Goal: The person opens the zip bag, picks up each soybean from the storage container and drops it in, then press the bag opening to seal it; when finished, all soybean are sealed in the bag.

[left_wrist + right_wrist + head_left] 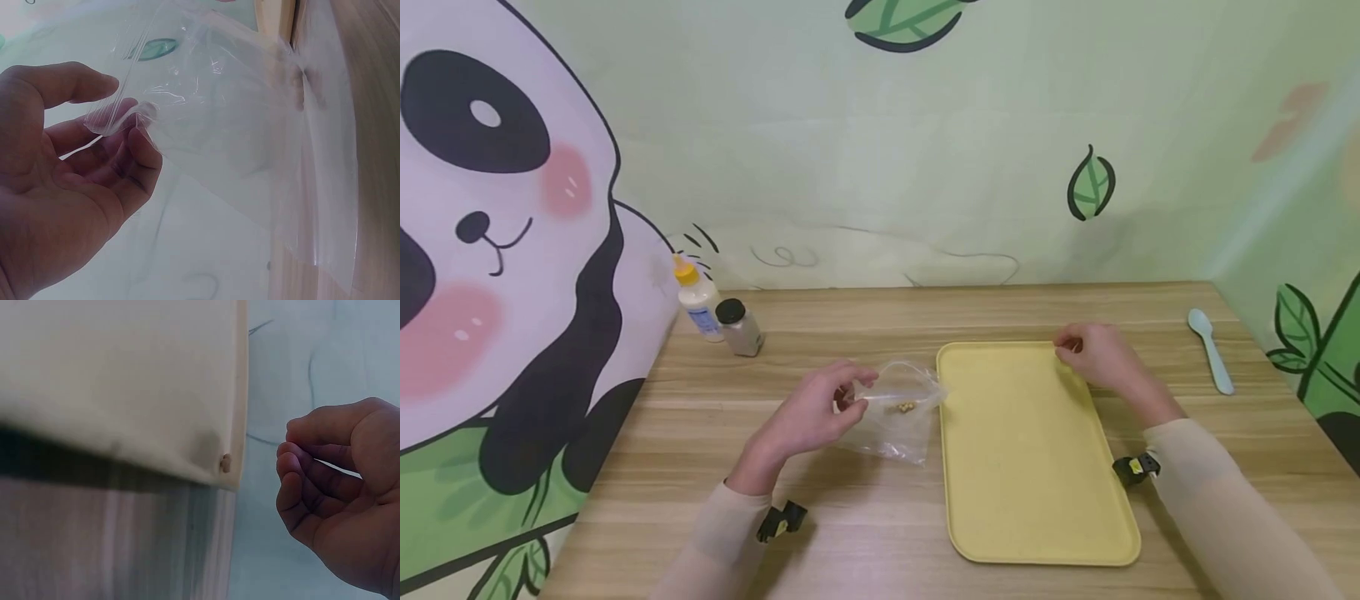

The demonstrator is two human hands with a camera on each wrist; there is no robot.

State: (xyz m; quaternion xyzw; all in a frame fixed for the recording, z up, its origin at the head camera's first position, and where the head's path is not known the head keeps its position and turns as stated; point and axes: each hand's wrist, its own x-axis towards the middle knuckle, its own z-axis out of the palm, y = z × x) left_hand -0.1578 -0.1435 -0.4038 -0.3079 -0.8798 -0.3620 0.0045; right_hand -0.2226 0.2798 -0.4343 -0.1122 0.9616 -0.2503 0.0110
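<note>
My left hand (820, 408) holds a clear zip bag (887, 446) by its top edge, left of the yellow tray (1015, 467). A few small golden-brown pieces (906, 407) lie inside the bag. In the left wrist view, curled fingers grip a corner near the zip strip, with the thumb above it. Over the tray's far right corner is my right hand (1097, 354), its thumb and fingertips drawn together and nothing visible between them. One small brown piece (225, 463) sits at the tray's corner in the right wrist view, apart from the fingers.
At the back left stand a white glue bottle (702, 308) with a yellow cap and a small jar (741, 329) with a black lid. A pale blue spoon (1212, 350) lies right of the tray. Behind the wooden table (857, 533) rises a printed wall (820, 150).
</note>
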